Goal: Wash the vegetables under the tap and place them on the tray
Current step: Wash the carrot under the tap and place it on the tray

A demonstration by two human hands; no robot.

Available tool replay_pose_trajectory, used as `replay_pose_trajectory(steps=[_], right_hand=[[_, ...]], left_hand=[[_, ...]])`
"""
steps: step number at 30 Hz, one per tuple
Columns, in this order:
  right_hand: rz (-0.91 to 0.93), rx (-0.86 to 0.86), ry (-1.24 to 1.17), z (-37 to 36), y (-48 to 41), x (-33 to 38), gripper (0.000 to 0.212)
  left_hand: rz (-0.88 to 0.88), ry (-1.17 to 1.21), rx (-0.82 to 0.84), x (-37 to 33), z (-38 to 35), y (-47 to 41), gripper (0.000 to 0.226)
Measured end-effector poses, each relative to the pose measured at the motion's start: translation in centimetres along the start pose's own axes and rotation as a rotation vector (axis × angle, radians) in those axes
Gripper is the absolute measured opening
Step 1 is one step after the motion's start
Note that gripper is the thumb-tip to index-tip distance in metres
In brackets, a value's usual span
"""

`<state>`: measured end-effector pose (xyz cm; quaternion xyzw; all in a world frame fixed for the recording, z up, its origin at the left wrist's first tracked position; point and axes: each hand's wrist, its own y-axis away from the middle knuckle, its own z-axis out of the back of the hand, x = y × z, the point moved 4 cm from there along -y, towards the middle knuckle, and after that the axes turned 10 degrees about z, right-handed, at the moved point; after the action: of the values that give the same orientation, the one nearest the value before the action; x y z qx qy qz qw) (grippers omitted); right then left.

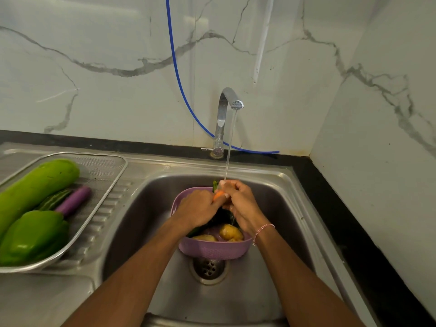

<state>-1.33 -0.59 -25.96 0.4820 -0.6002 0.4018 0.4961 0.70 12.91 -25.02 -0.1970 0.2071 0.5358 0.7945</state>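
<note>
Gripped two-handed: left hand [198, 208] curled round one end of the carrot [218, 196], right hand [240, 206] curled round the other, fingers of both closed on it, none spread. Held directly under the stream from the tap [230, 100], above the purple colander [212, 252] that stands in the sink [141, 208] over the drain [208, 267]. Mostly hidden by the fingers; only a short orange stretch shows. Cannot tell whether the green piece just behind belongs to it.

Handling, as a judgement:
- Stiff, light and tapered; slick once wet.
- Take hold across the thicker part with the fingers wrapped round, not at the narrow tip.
- Turn under the stream with one hand while rubbing with the thumb of the other.
- Expect no bruising from firm pressure; expect sliding toward the thin end if the grip loosens.

Left to wash, by the look of it: potatoes [230, 232] and some dark green items in the colander.

Already on the tray [103, 165], left of the sink: a long pale-green gourd [35, 187], a green capsicum [33, 237], a purple aubergine [74, 200] and a striped cucumber [53, 201].

For placing: carry left over the sink rim and lay flat on the bare mesh beside the aubergine, lengthwise, to prevent rolling.
</note>
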Motion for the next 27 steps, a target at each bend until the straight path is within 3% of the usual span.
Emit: replay_pose_trajectory(steps=[3, 5, 8, 11, 14, 19, 22, 27], right_hand=[[-0.043, 0.005, -0.205, -0.2, -0.2, 0.3, 0.025], [-0.040, -0.013, -0.306, -0.1, -0.3, 0.6, 0.028], [-0.015, 0.001, -0.327, 0.0, -0.3, 0.9, 0.033], [0.001, 0.024, -0.218, -0.2, -0.2, 0.8, 0.044], [-0.034, 0.051, -0.097, -0.4, 0.0, 0.1, 0.039], [-0.082, 0.122, -0.115, -0.7, 0.4, 0.1, 0.036], [-0.102, 0.091, -0.099, -0.8, 0.4, -0.2, 0.026], [-0.073, 0.106, -0.177, -1.3, 0.7, 0.5, 0.039]], left_hand=[[0.055, 0.108, 0.094, 0.5, -0.8, -0.1, 0.058], [0.051, 0.116, 0.267, 1.1, -2.0, -0.1, 0.033], [0.024, 0.100, 0.359, 1.1, -2.4, 0.3, 0.050], [-0.055, 0.107, 0.304, 0.2, -2.0, 0.5, 0.049], [-0.087, 0.130, 0.212, -0.2, -1.7, 0.6, 0.046], [-0.071, 0.148, 0.041, 0.2, -0.1, 0.1, 0.069], [-0.010, 0.117, -0.030, 0.5, 0.3, 0.0, 0.067], [0.052, 0.118, -0.040, -0.4, 1.6, 0.8, 0.060]])
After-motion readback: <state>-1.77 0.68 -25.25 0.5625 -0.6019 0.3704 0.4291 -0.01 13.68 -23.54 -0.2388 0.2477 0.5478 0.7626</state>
